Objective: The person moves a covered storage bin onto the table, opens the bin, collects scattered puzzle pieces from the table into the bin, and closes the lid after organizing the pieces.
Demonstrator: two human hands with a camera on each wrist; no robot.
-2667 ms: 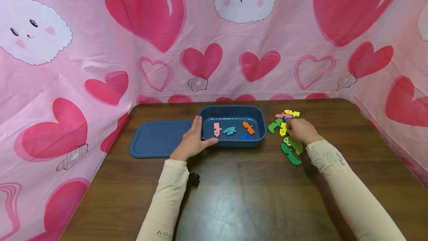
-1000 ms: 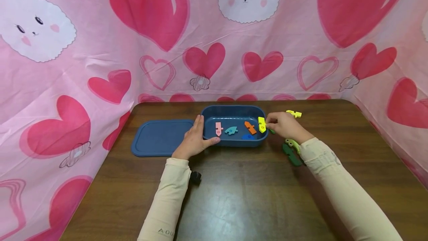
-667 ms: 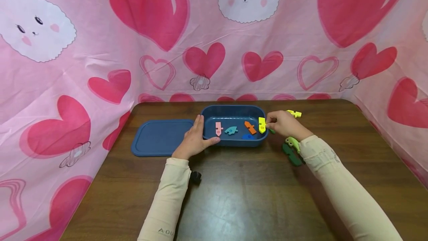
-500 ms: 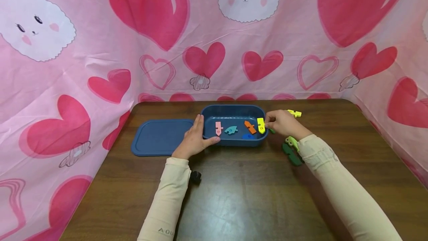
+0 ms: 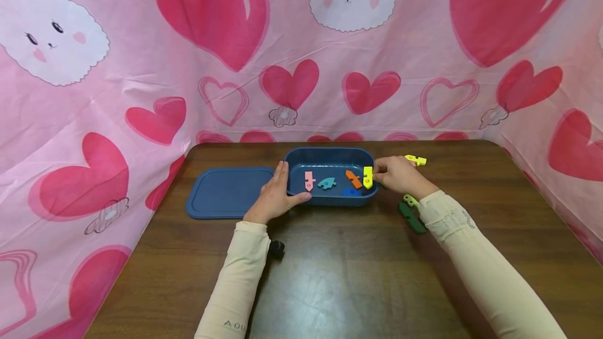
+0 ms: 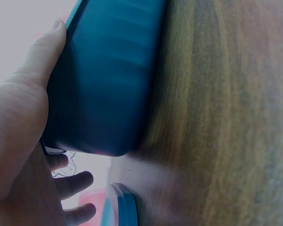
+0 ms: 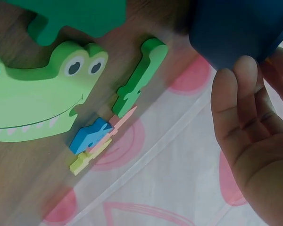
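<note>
Now yellow piece [image 5: 368, 177] is pinched by right hand [image 5: 400, 174] at right end of box [image 5: 330, 201]; whether it is set down cannot be told. Left end is touched by left hand [image 5: 274, 196], fingers straight, thumb on near rim. Piece is best lowered flat, clear of orange piece [image 5: 353, 179], released only once supported.

Through the head camera, I see pale pink, creased fabric [image 5: 330, 46] walling the scene from 9 through 12 to 3 o'clock, printed with red hearts and fluffy white cartoon animal heads at 10 and just past 12. Below it I have a dark brown, wood-grained table [image 5: 358, 276], a pale glare [image 5: 308, 294] shining at 6 o'clock.
</note>
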